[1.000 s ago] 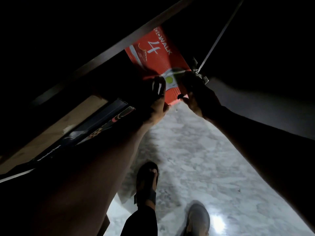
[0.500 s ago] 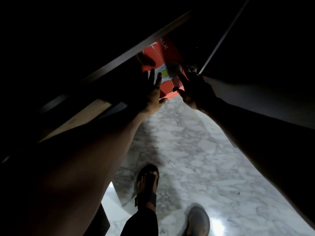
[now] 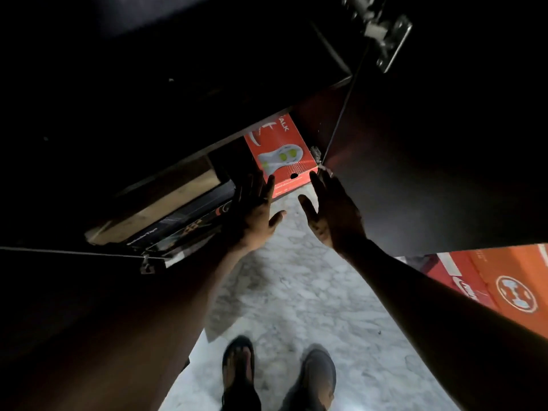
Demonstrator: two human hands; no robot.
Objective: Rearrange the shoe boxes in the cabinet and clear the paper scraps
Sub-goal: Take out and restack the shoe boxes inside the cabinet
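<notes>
Underfoot, pale marble floor (image 3: 311,307) beside dark cabinet (image 3: 148,99)

Pretty tight in there: the red shoe box (image 3: 280,152) fills the slot's right end, jammed against the cabinet door (image 3: 415,173). Left of it, flat boxes (image 3: 178,221) block the rest, with just a dark gap between.

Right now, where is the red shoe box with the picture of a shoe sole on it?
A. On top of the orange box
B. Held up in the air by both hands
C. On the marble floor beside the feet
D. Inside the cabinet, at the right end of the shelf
D: the red shoe box sits inside the cabinet against its right side, with both hands open just in front of it.
</notes>
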